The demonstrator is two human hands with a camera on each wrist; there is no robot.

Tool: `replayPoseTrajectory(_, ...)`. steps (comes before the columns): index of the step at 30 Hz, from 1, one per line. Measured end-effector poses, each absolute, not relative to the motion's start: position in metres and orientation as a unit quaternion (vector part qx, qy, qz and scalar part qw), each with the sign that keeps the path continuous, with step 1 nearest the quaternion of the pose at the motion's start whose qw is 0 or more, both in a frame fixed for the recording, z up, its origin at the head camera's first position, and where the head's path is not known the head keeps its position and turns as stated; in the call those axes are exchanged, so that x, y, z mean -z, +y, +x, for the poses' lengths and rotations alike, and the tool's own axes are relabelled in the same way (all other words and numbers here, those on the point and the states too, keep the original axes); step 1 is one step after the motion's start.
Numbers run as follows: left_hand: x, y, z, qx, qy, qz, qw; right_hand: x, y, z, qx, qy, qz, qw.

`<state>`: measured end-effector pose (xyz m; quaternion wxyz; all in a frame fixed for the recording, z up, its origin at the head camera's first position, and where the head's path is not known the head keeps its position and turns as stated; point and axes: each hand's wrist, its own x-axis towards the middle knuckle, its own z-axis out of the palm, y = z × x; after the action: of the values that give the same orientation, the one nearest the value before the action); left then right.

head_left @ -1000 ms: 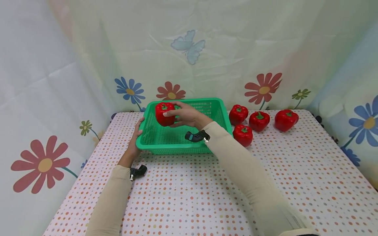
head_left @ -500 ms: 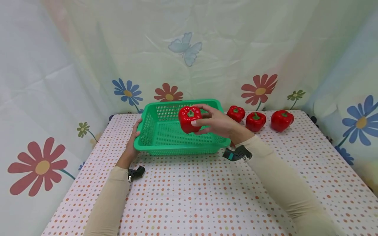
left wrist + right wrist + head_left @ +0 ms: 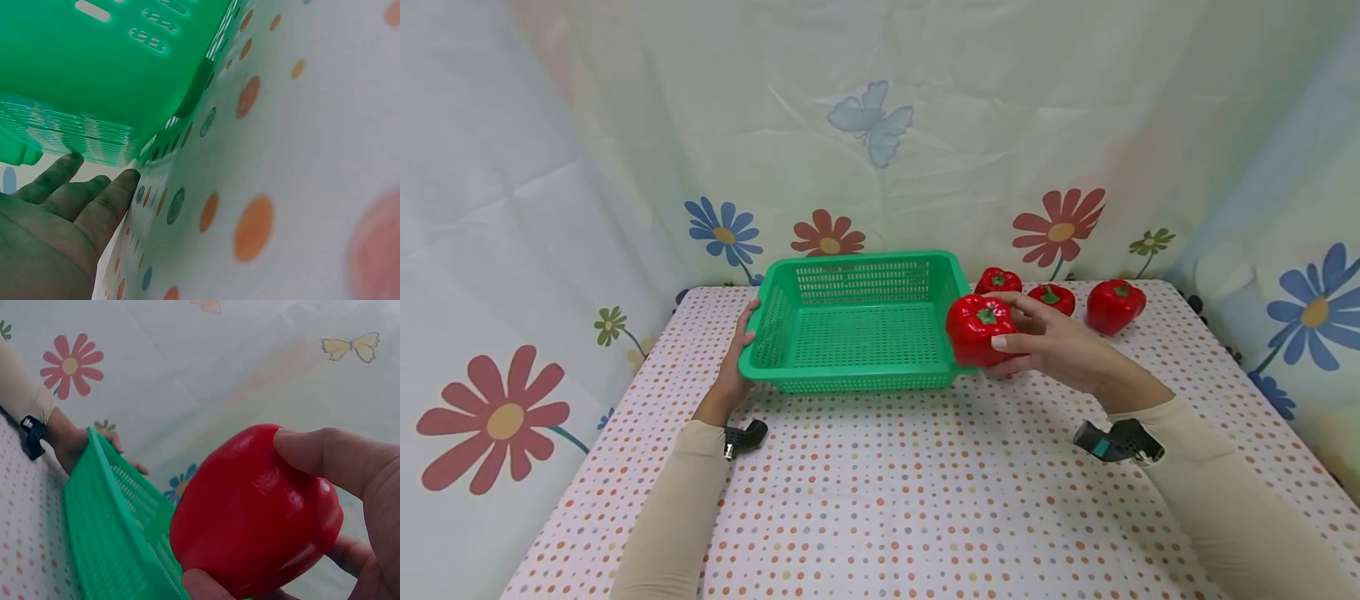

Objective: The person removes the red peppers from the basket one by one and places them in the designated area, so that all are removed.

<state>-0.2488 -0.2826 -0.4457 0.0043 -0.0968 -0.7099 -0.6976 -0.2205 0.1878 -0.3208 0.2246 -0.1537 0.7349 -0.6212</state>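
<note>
A glossy red bell pepper [image 3: 980, 329] with a green stem is held in my right hand [image 3: 1067, 350], thumb on the near side and fingers behind. In the head view it overlaps the right rim of a green plastic basket [image 3: 850, 382]. The right wrist view shows the pepper [image 3: 250, 512] close up, pinched between thumb and fingers. My left hand [image 3: 730, 367] rests against the basket's left end. In the left wrist view its fingers [image 3: 106, 212] are extended against the basket's side [image 3: 125, 75].
More red bell peppers stand to the basket's right: one at the back [image 3: 998, 279], a second pepper [image 3: 1052, 297] partly behind my hand, and a third pepper [image 3: 1114, 306] farther right. A dotted cloth [image 3: 865, 500] covers the table. A flowered curtain [image 3: 970, 150] hangs behind.
My right hand has carried the pepper rightward, from over the basket's left part to its right rim. The left hand stays at the basket's left end.
</note>
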Motion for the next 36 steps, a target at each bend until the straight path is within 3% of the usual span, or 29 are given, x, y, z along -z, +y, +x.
replayPoseTrajectory(16, 0.443, -0.281, -0.250, 0.692, -0.715, -0.100, 0.003, 0.366, 0.278, -0.202, 0.576, 0.797, -0.114, 0.145)
replayPoseTrajectory(22, 0.443, -0.282, -0.249, 0.690, -0.716, -0.100, 0.007, 0.377, 0.291, -0.209, 0.548, 0.822, -0.087, 0.127)
replayPoseTrajectory(36, 0.444, -0.282, -0.248, 0.688, -0.719, -0.094, 0.008, 0.403, 0.294, -0.235, 0.515, 0.845, 0.004, 0.145)
